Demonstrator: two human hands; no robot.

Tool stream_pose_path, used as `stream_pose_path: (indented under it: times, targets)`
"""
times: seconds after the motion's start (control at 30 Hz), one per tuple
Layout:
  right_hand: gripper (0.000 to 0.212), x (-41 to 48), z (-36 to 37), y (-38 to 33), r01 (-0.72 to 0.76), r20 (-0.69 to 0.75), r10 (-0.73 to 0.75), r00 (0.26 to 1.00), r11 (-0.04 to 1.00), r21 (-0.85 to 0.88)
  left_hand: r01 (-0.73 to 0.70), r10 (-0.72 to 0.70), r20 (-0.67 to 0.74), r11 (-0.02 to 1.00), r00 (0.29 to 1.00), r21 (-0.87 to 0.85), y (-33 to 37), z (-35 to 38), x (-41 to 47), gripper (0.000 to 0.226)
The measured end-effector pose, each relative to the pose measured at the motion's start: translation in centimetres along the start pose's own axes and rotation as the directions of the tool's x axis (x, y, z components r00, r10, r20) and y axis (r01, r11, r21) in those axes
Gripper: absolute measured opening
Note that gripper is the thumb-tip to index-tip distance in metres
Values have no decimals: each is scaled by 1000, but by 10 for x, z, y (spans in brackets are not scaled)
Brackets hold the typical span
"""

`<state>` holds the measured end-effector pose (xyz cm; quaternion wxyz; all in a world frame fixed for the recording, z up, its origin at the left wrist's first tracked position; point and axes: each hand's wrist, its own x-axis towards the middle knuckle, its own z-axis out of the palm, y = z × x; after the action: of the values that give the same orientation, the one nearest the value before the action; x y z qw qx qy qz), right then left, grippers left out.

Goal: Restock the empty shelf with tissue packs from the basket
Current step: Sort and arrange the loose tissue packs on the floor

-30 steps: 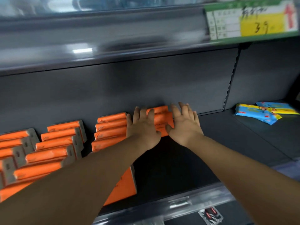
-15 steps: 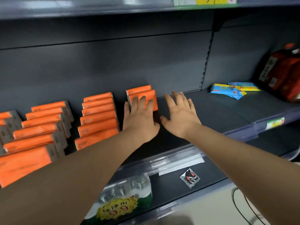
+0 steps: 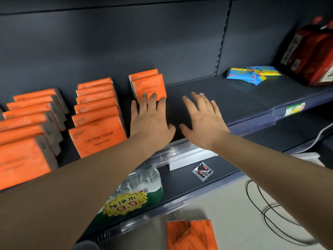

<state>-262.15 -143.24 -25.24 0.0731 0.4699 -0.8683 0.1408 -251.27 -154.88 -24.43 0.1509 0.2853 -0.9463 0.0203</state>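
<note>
Listing by size, largest first.

1. shelf point(image 3: 225, 98): dark metal deck, bare from the middle to the right end.
2. left row point(image 3: 30, 123) and middle row point(image 3: 97, 109): orange tissue packs standing on edge, filed from the front edge to the back wall at the left end.
3. bottled water point(image 3: 137, 188): shrink-wrapped pack on the lower shelf point(image 3: 180, 179).
4. red bags point(image 3: 310, 51): upright in the back right corner.
5. spare packs point(image 3: 191, 235): orange, loose, below the shelving. What carries them is out of view.
6. third row point(image 3: 144, 74): two packs only, against the back wall just right of the middle row, with bare deck ahead of them to the front edge.
7. left hand point(image 3: 151, 121): flat, fingers straight, tips pressing the lower face of the front pack point(image 3: 149, 86), with no grasp.
8. right hand point(image 3: 203, 121): flat, fingers spread, empty, over bare deck just beside the third row. Contact with the deck cannot be told.
9. blue-and-yellow packets point(image 3: 250, 74): lying flat near the back wall, right of the upright.
10. sachet point(image 3: 202, 171): on the lower shelf.

Handling note: the packs look light and soft-filled, in slick film. They are likely to squash, slide and tip when few stand together. Best taken across the top edge, thumb on one face and fingers on the other, then steadied upright with a flat palm.
</note>
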Motion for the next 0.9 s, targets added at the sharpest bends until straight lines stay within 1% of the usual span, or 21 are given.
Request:
stream_pose_path:
  times: [0.1, 0.17, 0.37, 0.5, 0.67, 0.9]
  targets:
    - [79, -16, 7, 5, 9, 3, -9, 1000, 1000, -20, -38, 40, -57, 999, 998, 22, 4, 5, -13, 79]
    - [78, -28, 10, 9, 10, 7, -10, 1000, 999, -32, -61, 62, -70, 998, 996, 22, 9, 8, -25, 79]
    - [77, -70, 17, 20, -3, 25, 5, 1000, 998, -65, -122, 124, -47, 992, 991, 29, 21, 15, -66, 76]
    - [77, -103, 26, 23, 1, 76, 9, 997, 992, -125, -111, 111, -40, 994, 993, 14, 28, 17, -95, 77]
    - [72, -145, 37, 26, 27, 116, -13, 993, 993, -116, -159, 159, 6, 987, 987, 12, 29, 30, -132, 78]
    - [79, -187, 73, 30, 21, 239, 6, 971, 994, -109, -223, 212, 170, 974, 962, 44, 29, 70, -177, 78]
